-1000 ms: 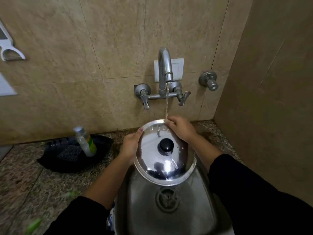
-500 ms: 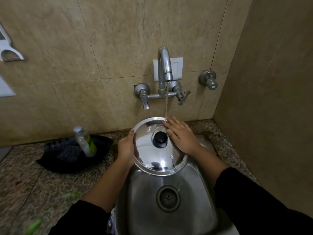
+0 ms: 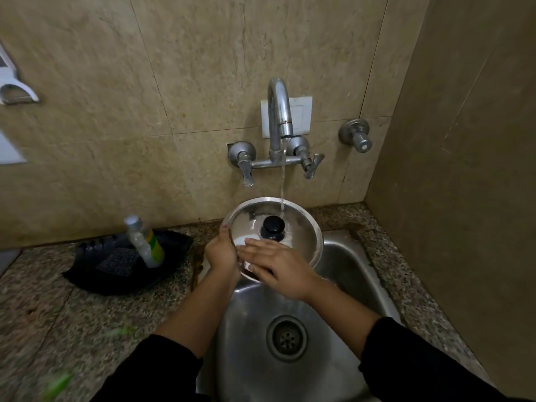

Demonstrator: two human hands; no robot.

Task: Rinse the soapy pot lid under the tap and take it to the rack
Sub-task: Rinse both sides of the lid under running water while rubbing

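Observation:
A round steel pot lid (image 3: 301, 230) with a black knob (image 3: 272, 226) is held tilted over the sink (image 3: 342, 256), right under the tap (image 3: 279, 111). A thin stream of water falls onto the lid beside the knob. My left hand (image 3: 222, 252) grips the lid's left rim. My right hand (image 3: 280, 266) lies flat on the lid's near face, fingers spread and pointing left. The near rim of the lid is hidden under my hands.
The sink's drain (image 3: 286, 338) lies below my forearms. On the granite counter to the left sits a black tray (image 3: 92, 274) with a scrub pad (image 3: 117, 264) and a soap bottle (image 3: 145, 242). A tiled wall stands close on the right.
My right hand has slid from the lid's upper right edge down and left across its face. The lid has moved up toward the tap, so the water now lands beside the knob.

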